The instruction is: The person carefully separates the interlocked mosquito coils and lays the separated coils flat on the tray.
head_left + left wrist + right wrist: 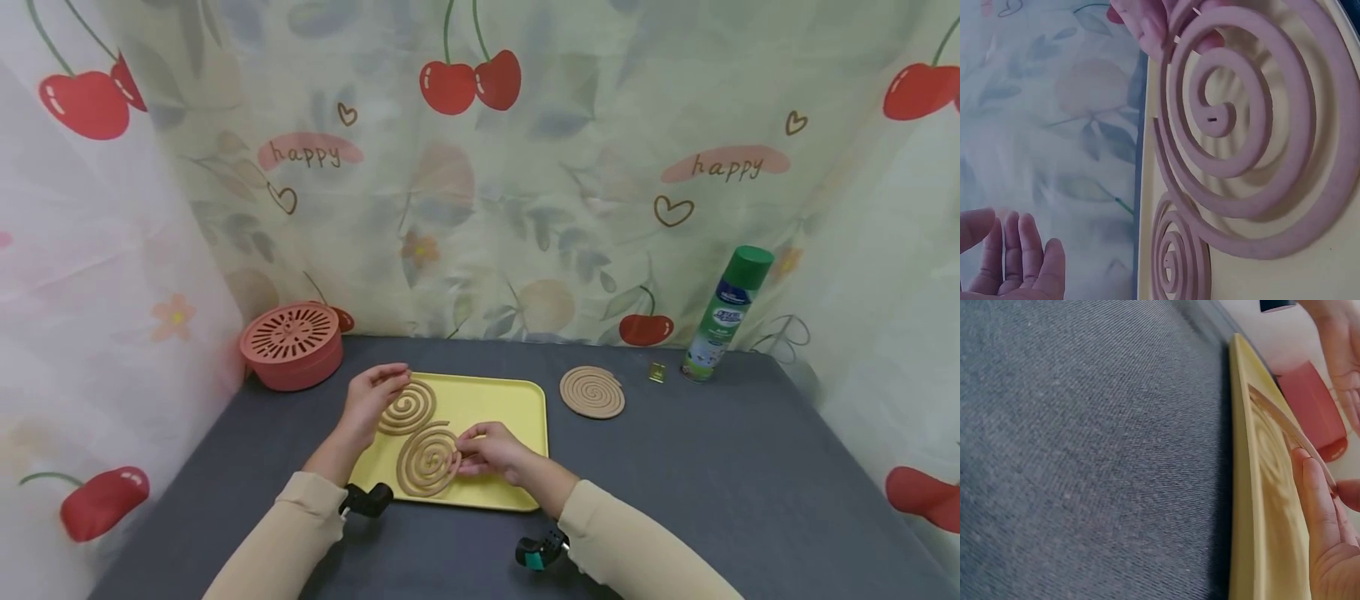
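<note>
My right hand (491, 452) pinches the right edge of a brown mosquito coil (427, 461) between thumb and fingers. In the right wrist view this coil (1291, 429) tilts up, its near edge low by the yellow tray (498, 400) and its other edge between the fingertips. Loosened rings with gaps show in the left wrist view. A second single coil (420, 406) lies on the tray's back left. Over that coil's left side hovers my left hand (370, 404), fingers loosely bent and thumb apart, holding nothing.
To the tray's right lies a tightly wound coil (592, 392). Beyond it are a small gold metal piece (657, 372) and a green spray can (726, 312). A pink round box with a slotted lid (292, 346) stands at the back left. Printed curtains enclose the dark table (712, 483).
</note>
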The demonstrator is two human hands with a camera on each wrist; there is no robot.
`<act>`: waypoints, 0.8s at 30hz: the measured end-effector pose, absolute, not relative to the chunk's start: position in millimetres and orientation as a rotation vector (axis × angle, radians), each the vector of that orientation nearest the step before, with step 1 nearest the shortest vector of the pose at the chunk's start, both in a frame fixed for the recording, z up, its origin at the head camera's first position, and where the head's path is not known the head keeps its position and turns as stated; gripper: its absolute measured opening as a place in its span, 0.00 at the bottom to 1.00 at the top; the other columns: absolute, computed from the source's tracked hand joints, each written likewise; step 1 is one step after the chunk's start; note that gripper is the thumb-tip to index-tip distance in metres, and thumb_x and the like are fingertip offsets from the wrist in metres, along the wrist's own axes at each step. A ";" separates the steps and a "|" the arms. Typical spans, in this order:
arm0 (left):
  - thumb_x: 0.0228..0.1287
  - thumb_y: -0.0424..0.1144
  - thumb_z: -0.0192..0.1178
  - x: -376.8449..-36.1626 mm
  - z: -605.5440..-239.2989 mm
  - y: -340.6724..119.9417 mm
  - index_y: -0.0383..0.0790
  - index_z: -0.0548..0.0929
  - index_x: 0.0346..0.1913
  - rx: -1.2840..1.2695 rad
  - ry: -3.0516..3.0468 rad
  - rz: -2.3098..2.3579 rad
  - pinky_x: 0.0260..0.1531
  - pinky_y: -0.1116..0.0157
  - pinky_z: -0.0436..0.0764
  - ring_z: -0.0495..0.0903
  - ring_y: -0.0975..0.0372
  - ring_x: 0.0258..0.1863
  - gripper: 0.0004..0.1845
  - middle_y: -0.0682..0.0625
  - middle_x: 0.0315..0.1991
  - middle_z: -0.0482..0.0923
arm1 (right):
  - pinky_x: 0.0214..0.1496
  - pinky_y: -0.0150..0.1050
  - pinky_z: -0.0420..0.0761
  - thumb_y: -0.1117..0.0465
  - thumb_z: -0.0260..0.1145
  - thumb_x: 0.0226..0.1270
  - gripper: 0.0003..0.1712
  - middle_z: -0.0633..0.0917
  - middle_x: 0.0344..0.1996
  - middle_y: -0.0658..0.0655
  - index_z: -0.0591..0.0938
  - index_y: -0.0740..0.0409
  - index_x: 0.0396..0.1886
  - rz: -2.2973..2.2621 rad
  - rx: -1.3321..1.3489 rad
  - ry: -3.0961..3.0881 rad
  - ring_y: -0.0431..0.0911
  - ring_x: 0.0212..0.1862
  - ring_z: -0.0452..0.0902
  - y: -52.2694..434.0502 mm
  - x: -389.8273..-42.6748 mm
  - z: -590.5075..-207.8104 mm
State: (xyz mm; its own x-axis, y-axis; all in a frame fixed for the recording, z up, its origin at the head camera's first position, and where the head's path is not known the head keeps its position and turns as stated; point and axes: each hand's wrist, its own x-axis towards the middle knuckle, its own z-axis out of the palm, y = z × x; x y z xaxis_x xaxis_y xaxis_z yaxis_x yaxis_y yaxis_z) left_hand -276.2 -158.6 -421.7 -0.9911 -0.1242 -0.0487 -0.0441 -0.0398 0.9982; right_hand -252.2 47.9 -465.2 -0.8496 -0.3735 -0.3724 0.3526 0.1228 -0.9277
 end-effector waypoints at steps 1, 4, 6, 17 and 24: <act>0.63 0.32 0.58 -276.1 -421.4 -158.0 0.31 0.77 0.52 0.189 -2.148 -2.215 0.40 0.74 0.79 0.81 0.71 0.39 0.15 0.42 0.49 0.81 | 0.33 0.34 0.83 0.68 0.57 0.67 0.09 0.81 0.22 0.54 0.75 0.69 0.42 -1.781 -0.011 1.879 0.39 0.23 0.80 47.2 -251.8 -465.4; 0.63 0.33 0.58 -276.0 -420.8 -156.9 0.31 0.77 0.53 0.187 -2.189 -2.196 0.41 0.74 0.79 0.80 0.71 0.39 0.16 0.39 0.53 0.78 | 0.33 0.35 0.83 0.69 0.56 0.66 0.10 0.81 0.22 0.55 0.76 0.72 0.44 -1.781 -0.009 1.880 0.40 0.24 0.81 45.0 -251.1 -465.8; 0.64 0.33 0.58 -275.8 -420.8 -156.2 0.32 0.77 0.53 0.188 -2.209 -2.185 0.41 0.74 0.78 0.80 0.69 0.40 0.16 0.40 0.52 0.78 | 0.33 0.36 0.84 0.71 0.55 0.66 0.10 0.83 0.23 0.57 0.75 0.74 0.44 -1.780 -0.014 1.874 0.42 0.24 0.82 43.7 -250.5 -466.7; 0.63 0.34 0.58 -275.4 -419.9 -147.1 0.33 0.78 0.52 0.154 -2.265 -2.138 0.42 0.71 0.78 0.80 0.64 0.44 0.15 0.43 0.49 0.80 | 0.31 0.36 0.84 0.73 0.58 0.63 0.10 0.85 0.26 0.64 0.77 0.74 0.42 -1.765 -0.022 1.880 0.46 0.26 0.84 36.5 -250.8 -476.0; 0.63 0.34 0.58 -276.1 -420.6 -142.6 0.32 0.77 0.53 0.135 -2.299 -2.113 0.44 0.69 0.78 0.81 0.64 0.43 0.16 0.43 0.49 0.81 | 0.31 0.36 0.83 0.73 0.59 0.62 0.09 0.85 0.27 0.66 0.77 0.74 0.41 -1.752 -0.053 1.904 0.47 0.27 0.85 32.5 -252.0 -476.3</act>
State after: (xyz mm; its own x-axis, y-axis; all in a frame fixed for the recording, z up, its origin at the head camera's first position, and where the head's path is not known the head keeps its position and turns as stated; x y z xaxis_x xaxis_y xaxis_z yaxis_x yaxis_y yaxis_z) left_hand -276.1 -142.6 -420.6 -0.9961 -0.0747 -0.0467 -0.0528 0.0822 0.9952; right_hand -252.0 32.5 -476.3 -0.8496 -0.3840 -0.3615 0.3285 0.1510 -0.9324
